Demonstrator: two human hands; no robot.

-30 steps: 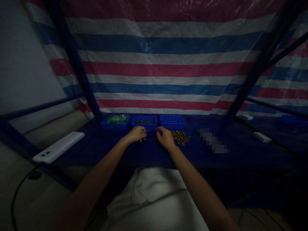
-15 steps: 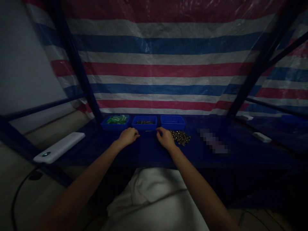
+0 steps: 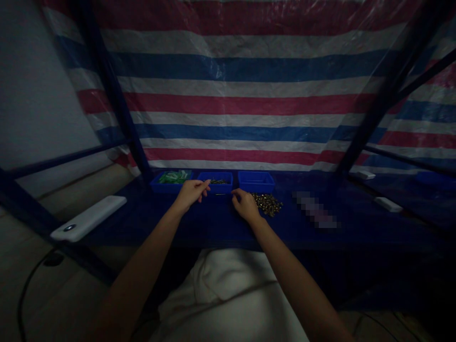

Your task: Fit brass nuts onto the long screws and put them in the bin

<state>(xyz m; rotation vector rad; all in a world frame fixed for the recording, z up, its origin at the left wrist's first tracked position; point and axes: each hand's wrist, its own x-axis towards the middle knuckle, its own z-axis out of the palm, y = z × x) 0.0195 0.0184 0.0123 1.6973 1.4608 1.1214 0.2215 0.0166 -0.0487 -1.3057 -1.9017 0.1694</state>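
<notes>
Apparently, the right hand has its grip closed on one end of a thin metal rod, which juts leftward just in front of the middle blue bin. The left hand hovers by that bin's near left corner, fingertips together (whether they pinch anything, I cannot tell). Held only at its end, the rod could tip or slip from a loose pinch. Beyond, just beside the right hand, small brass-coloured pieces lie heaped on the worktop; a careless sideways nudge might scatter them.
</notes>
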